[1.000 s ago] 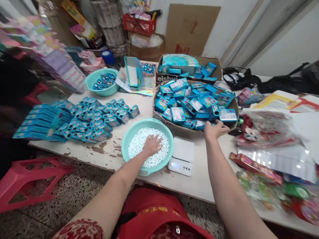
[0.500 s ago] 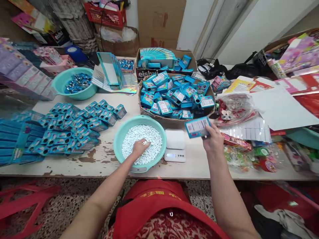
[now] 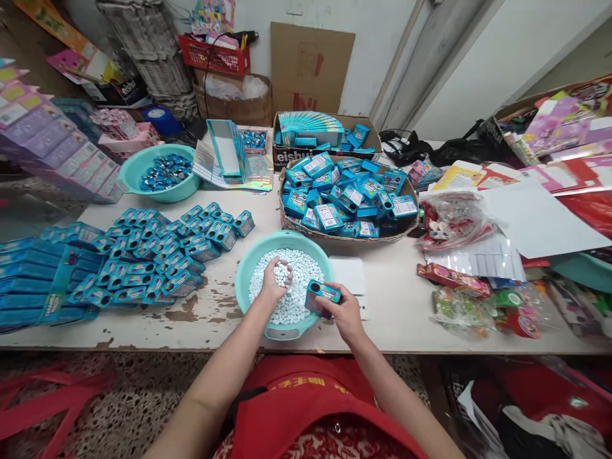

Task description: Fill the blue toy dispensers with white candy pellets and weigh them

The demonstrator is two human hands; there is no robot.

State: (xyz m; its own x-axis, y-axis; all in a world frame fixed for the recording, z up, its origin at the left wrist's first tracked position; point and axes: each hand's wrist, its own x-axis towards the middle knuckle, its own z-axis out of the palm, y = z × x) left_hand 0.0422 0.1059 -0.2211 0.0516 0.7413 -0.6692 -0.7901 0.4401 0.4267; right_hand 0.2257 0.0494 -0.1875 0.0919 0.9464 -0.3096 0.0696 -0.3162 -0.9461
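Observation:
My left hand [image 3: 274, 280] is cupped over a turquoise bowl [image 3: 243, 268], its fingers curled around a handful of small white candies [image 3: 282, 274]. More white candies [image 3: 292, 312] fill the bowl beneath it. In my right hand [image 3: 348, 313] is a small blue candy box [image 3: 323, 292], gripped by its sides and tilted above the bowl's right rim. A dark round hole shows in the box's end. Just behind my right hand sits a white kitchen scale [image 3: 350, 274], partly covered by that hand.
Behind the bowl, a cut-down carton [image 3: 354, 240] is heaped with blue boxes [image 3: 329, 217]. Rows of blue boxes [image 3: 165, 255] cover the left of the table. A second turquoise bowl [image 3: 131, 188] holds blue wrapped pieces. Packaging and bagged sweets [image 3: 461, 312] lie to the right.
My right hand has brought the blue box leftward from beyond the scale to the bowl, turning its holed end into view. My left hand has risen from the candies with a handful.

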